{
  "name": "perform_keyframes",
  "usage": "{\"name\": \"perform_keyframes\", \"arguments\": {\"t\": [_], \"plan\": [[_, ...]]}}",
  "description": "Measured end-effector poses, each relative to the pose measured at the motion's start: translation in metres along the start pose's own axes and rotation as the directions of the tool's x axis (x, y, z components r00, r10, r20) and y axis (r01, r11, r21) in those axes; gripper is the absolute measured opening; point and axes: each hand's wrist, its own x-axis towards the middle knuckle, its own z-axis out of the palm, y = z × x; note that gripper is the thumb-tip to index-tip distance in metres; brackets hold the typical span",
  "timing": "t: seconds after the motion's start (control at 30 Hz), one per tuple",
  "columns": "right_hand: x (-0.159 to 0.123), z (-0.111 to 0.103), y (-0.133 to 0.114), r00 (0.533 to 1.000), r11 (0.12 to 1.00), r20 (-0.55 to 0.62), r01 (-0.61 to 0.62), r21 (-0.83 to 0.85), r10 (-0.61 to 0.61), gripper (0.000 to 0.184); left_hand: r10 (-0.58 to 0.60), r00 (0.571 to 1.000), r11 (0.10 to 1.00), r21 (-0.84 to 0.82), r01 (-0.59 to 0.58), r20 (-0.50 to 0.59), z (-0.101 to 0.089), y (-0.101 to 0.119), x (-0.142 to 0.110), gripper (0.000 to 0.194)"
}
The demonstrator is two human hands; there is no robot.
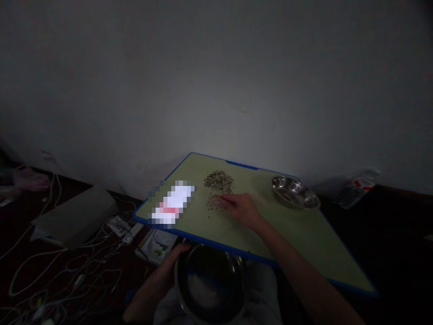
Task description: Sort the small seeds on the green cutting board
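A pile of small dark seeds or beans (pixel 219 180) lies on a pale green tabletop (pixel 284 239) with a blue edge. At the near side of the pile, my right hand (pixel 241 208) is closed in a pinch on a small pale, see-through round thing (pixel 215 202), low over the tabletop among scattered grains. The exact kind of this round thing is unclear in the dim light. My left hand (pixel 180 250) grips the left rim of a round metal bowl (pixel 179 289) in my lap, below the table's front edge. Shadow and reflections obscure the bowl's inside.
A shiny metal basin (pixel 296 193) stands at the table's right back edge. A bright, blurred-out phone-like screen (pixel 174 203) lies on the left. Tangled cables (pixel 79 280), a grey box (pixel 76 216) and a white tray (pixel 157 246) are on the floor. A wall rises behind.
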Motion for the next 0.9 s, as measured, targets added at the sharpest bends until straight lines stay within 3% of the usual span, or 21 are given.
{"name": "perform_keyframes", "arguments": {"t": [0.1,0.5,0.9], "plan": [[-0.0002,-0.0011,-0.0011,1.0,1.0,0.001,-0.002,0.003,0.002,0.027,-0.087,0.996,0.996,-0.009,0.087,0.004,0.0014,0.0003,-0.0015,0.024],[-0.0011,-0.0005,0.0,1.0,0.997,-0.012,-0.02,0.08,0.021,0.029,-0.109,0.993,0.993,-0.043,0.107,-0.036,-0.0009,-0.0014,0.0016,0.028],[-0.0017,0.0009,-0.0004,1.0,0.994,0.009,-0.009,0.111,0.008,0.028,-0.094,0.996,0.995,-0.033,0.094,-0.007,-0.0002,-0.0017,0.0005,0.027]]}}
